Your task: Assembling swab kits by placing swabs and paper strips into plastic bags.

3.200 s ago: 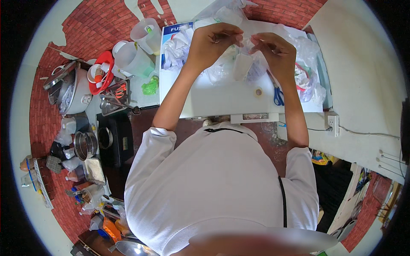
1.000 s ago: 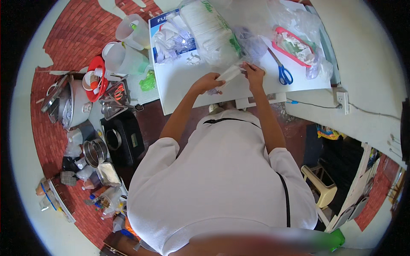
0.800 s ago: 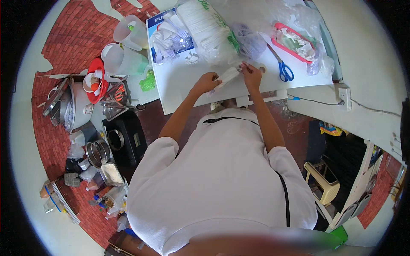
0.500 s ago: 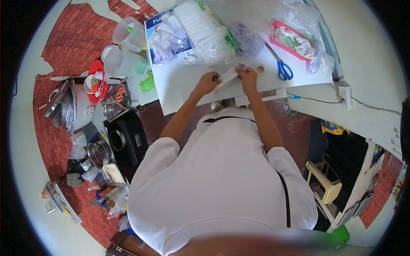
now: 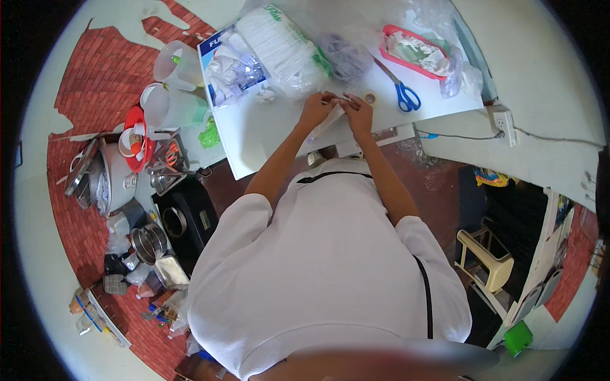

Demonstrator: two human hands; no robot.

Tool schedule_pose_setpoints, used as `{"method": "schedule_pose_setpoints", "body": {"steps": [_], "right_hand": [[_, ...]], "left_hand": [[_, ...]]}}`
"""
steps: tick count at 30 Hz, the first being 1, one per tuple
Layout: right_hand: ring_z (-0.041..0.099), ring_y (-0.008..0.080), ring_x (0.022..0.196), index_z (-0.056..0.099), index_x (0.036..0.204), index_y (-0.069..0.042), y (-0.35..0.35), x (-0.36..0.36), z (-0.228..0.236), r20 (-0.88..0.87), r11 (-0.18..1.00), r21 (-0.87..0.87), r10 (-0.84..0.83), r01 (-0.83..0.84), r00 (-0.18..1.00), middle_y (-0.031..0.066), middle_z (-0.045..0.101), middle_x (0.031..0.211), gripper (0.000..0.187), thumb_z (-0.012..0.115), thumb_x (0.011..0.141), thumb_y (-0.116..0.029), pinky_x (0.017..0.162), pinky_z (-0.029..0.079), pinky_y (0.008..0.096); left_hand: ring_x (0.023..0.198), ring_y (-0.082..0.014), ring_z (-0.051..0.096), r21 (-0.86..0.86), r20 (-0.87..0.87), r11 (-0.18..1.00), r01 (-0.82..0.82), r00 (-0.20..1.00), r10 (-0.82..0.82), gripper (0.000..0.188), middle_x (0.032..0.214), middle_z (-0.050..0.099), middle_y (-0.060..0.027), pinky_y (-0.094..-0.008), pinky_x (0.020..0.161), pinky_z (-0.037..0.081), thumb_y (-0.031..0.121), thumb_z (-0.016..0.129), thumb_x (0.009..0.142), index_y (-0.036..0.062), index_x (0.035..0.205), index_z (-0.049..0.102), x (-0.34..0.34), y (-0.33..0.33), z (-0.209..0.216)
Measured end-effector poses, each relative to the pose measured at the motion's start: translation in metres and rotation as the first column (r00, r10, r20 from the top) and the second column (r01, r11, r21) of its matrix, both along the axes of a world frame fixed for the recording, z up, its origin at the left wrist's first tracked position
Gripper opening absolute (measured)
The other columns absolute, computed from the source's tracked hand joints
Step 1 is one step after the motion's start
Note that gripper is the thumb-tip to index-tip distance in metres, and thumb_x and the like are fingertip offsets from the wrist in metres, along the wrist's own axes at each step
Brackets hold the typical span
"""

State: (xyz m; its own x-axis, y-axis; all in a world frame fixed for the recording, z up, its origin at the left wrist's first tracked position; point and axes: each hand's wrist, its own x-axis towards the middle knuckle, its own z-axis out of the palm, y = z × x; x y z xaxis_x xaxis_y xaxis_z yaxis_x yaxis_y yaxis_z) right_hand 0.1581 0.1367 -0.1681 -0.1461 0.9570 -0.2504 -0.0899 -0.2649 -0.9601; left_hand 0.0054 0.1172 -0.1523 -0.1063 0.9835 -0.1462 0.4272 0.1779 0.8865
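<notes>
Over the front edge of the white table, my left hand and my right hand are close together, fingertips pinched. Between them hangs a whitish, partly see-through plastic-wrapped packet. Both hands grip its upper end; my fingers hide its exact form there. Just beyond my right hand lies a small roll of tape. Blue-handled scissors rest farther right, blades pointing away to the left.
At the back lie a large bag of white items, a bag of plastic cutlery and a pink basket. Plastic pitchers and a large pot stand at left. A beige stool is on the right.
My left hand has moved in beside my right hand, at the packet's upper end. The packet has dropped from a slanted hold to hanging below the fingers. The view has shifted slightly.
</notes>
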Motion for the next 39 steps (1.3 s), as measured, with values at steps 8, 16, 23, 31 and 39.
{"method": "schedule_pose_setpoints", "body": {"steps": [8, 16, 23, 31, 39], "right_hand": [[0.066, 0.0112, 0.081, 0.068, 0.111, -0.001, -0.001, 0.017, -0.021, -0.046, 0.996, 0.088, -0.024, 0.028, 0.999, 0.0096, 0.072, 0.094, 0.027, 0.069, 0.086, -0.011, 0.072, 0.051, 0.0245], [0.059, 0.0100, 0.065, 0.071, 0.107, -0.006, -0.012, 0.023, 0.000, 0.367, 0.970, 0.239, -0.051, -0.041, 0.929, 0.0092, 0.070, 0.075, 0.023, 0.069, 0.085, -0.013, 0.062, 0.048, 0.0267], [0.067, 0.0171, 0.071, 0.071, 0.104, -0.006, -0.012, 0.025, -0.005, 0.364, 0.893, 0.428, -0.028, -0.140, 0.931, 0.0138, 0.071, 0.085, 0.025, 0.065, 0.081, -0.002, 0.066, 0.051, 0.0289], [0.068, 0.0276, 0.093, 0.070, 0.104, -0.006, -0.006, 0.043, -0.023, 0.408, 0.745, 0.630, -0.077, -0.219, 0.910, 0.0136, 0.068, 0.109, 0.030, 0.062, 0.078, 0.005, 0.080, 0.055, 0.0330], [0.065, 0.0266, 0.096, 0.070, 0.105, -0.007, -0.006, 0.037, -0.024, 0.473, 0.682, 0.642, 0.005, -0.349, 0.881, 0.0100, 0.066, 0.116, 0.034, 0.064, 0.074, 0.005, 0.081, 0.054, 0.0354]], "left_hand": [[0.079, -0.0178, 0.066, -0.002, -0.019, 0.998, 0.062, 0.998, -0.062, 0.025, 0.088, 0.072, -0.0109, -0.0313, 0.074, 0.051, 0.019, 0.071, 0.081, 0.0023, 0.099, 0.071, 0.007, 0.021, -0.004], [0.080, -0.0144, 0.067, -0.005, 0.353, 0.994, 0.108, 0.930, -0.100, 0.017, 0.087, 0.071, -0.0074, -0.0271, 0.075, 0.052, 0.005, 0.068, 0.079, -0.0005, 0.095, 0.069, 0.011, 0.017, -0.002], [0.079, -0.0128, 0.066, 0.106, 0.235, 0.990, 0.097, 0.965, -0.119, 0.013, 0.085, 0.070, -0.0078, -0.0275, 0.073, 0.053, 0.002, 0.066, 0.080, -0.0020, 0.092, 0.068, 0.000, 0.015, -0.011], [0.108, -0.0302, 0.060, 0.503, -0.219, 0.856, -0.118, 0.941, 0.258, 0.026, 0.111, 0.064, -0.0130, -0.0386, 0.091, 0.047, -0.001, 0.058, 0.081, 0.0027, 0.106, 0.064, 0.046, -0.036, 0.062], [0.115, -0.0292, 0.057, 0.394, -0.600, 0.848, 0.355, 0.798, -0.055, 0.026, 0.116, 0.062, -0.0122, -0.0414, 0.098, 0.045, 0.003, 0.062, 0.082, 0.0025, 0.107, 0.064, 0.026, -0.065, -0.003]]}}
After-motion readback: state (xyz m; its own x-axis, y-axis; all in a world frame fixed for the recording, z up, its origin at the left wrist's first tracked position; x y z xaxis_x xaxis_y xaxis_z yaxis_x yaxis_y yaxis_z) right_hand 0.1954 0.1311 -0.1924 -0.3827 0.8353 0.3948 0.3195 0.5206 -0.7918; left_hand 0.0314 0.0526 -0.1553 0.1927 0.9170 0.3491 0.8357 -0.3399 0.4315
